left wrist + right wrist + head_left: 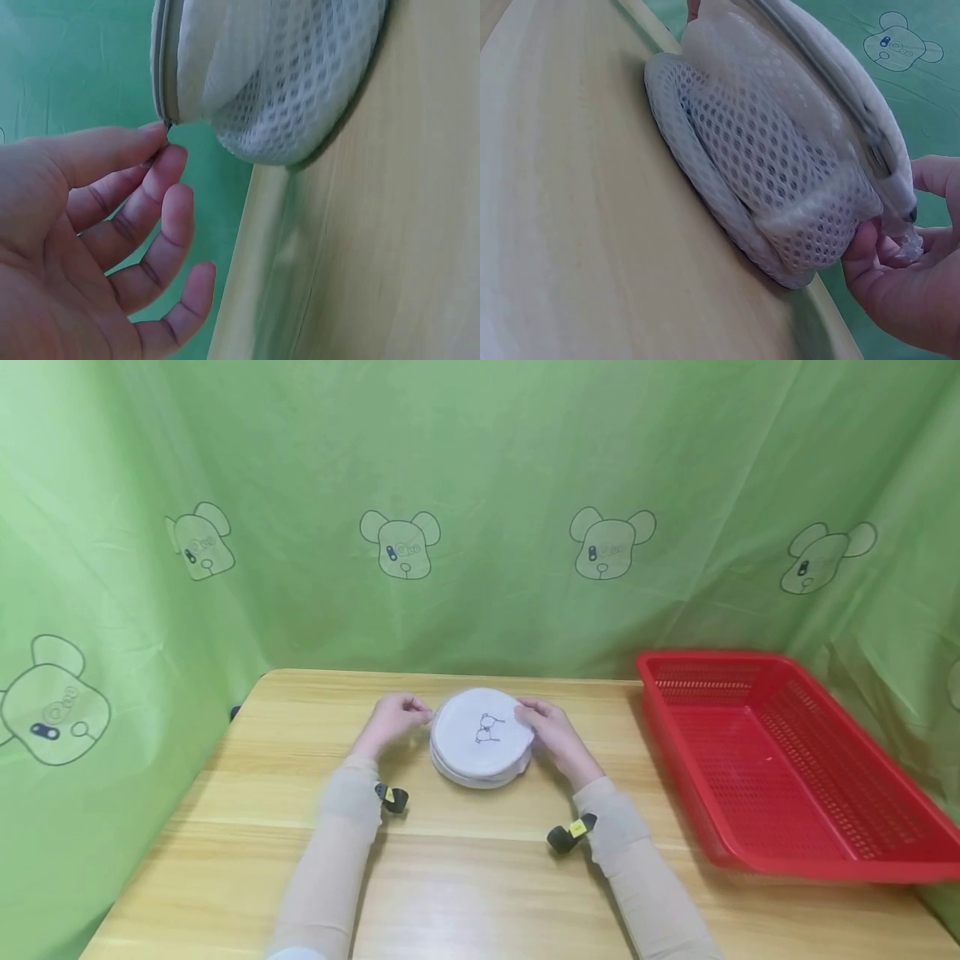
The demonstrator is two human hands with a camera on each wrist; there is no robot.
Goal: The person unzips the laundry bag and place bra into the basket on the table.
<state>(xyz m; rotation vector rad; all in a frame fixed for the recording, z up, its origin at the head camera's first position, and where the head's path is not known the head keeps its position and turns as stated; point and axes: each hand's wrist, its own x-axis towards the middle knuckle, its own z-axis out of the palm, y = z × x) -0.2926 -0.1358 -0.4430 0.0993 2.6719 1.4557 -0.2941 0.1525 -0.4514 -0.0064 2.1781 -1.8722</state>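
Note:
A round white mesh laundry bag point(463, 739) with a small line drawing on its lid sits on the table between both hands. A grey zipper point(168, 67) runs round the lid's edge, above a honeycomb mesh side point(742, 142). At the bag's left edge, my left hand point(392, 720) pinches the small zipper pull point(168, 129) between thumb and forefinger, the other fingers loosely bent. My right hand point(555, 733) grips the right edge, thumb on the lid and fingers underneath. A crumpled bit of clear plastic point(909, 247) shows by those fingers.
To the right on the wooden table point(450, 877) stands a red plastic basket point(693, 793) with perforated walls. A green curtain point(495, 602) printed with bear heads surrounds the table at the back and sides.

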